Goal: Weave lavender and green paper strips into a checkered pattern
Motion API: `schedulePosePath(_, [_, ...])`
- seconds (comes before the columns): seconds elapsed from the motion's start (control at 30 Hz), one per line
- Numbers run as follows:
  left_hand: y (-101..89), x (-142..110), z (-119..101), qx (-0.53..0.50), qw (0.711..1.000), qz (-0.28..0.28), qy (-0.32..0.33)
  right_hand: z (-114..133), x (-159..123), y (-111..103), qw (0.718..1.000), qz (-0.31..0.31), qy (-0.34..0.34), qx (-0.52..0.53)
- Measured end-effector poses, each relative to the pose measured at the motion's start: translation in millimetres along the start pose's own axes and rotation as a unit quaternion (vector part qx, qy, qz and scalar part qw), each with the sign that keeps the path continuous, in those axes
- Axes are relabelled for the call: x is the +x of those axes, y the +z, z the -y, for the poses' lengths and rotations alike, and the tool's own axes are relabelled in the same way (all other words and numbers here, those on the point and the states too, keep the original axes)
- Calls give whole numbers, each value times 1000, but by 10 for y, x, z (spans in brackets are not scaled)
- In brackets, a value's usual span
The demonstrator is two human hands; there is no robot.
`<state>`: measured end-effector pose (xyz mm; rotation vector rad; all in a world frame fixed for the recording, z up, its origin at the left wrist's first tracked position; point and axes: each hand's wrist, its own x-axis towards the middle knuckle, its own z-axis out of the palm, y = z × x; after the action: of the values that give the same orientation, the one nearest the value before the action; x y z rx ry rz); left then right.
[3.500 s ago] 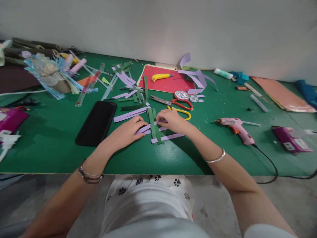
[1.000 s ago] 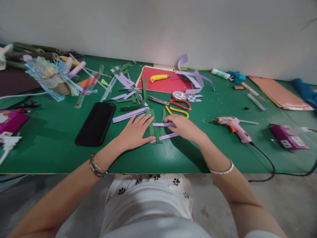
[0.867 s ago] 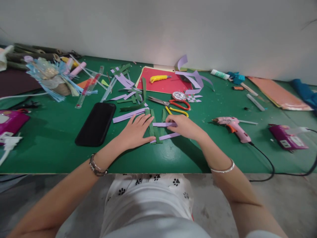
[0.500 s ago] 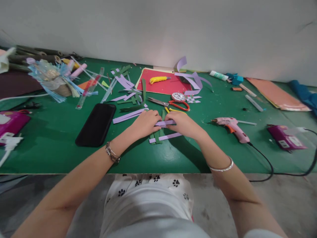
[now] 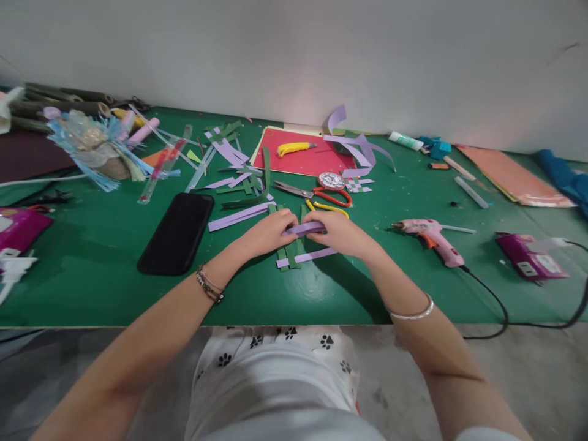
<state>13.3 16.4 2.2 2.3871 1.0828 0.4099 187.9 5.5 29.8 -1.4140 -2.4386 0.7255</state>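
Observation:
Between both hands a purple paper strip arches slightly upward. My left hand pinches its left end, and my right hand grips the right end. Under them lie several upright green paper strips on the table. Across their lower ends runs another purple strip, woven with the green ones. Loose purple strips rest just left of my left hand. Scissors with red handles lie beyond my hands, and yellow handles show close to my right hand.
A black phone lies to the left. On the right are a pink glue gun with its cord and a purple box. Farther back sit red paper with a yellow cutter, and more paper strips.
The purple strip between my hands has gone from nearly flat to bowed upward. Both hands stay in about the same place, having shifted only slightly.

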Motion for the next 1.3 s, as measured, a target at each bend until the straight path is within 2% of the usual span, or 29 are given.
schedulePosePath(0.13, [-7,0,19,-50,998,-10,-25,17,54,-97,999,-38,2,37])
schedulePosePath(0.23, [-6,0,29,-82,996,-10,-34,40,105,-147,999,-32,-13,39])
schedulePosePath(0.37, [0,11,45,-101,995,-10,-24,83,152,-141,994,-22,-69,79])
schedulePosePath(0.5, [-5,16,56,-136,990,-12,-40,-3,178,-64,985,-78,-85,129])
schedulePosePath(0.57, [-11,14,54,-146,988,-12,-57,-103,192,-6,988,-102,-70,97])
schedulePosePath(0.63, [-17,10,47,-147,987,-11,-71,-204,205,62,992,-118,-54,10])
schedulePosePath(0.77, [-20,6,37,-129,988,-13,-84,-296,211,184,985,-112,-72,-106])
schedulePosePath(0.97, [-15,6,42,-133,989,-16,-69,-240,195,245,988,-103,-28,-114])
schedulePosePath(1.17, [-9,1,40,-141,988,-20,-64,-280,215,305,982,-128,-71,-116])
schedulePosePath(1.3, [-7,2,44,-148,987,-18,-63,-253,208,327,984,-121,-49,-118])
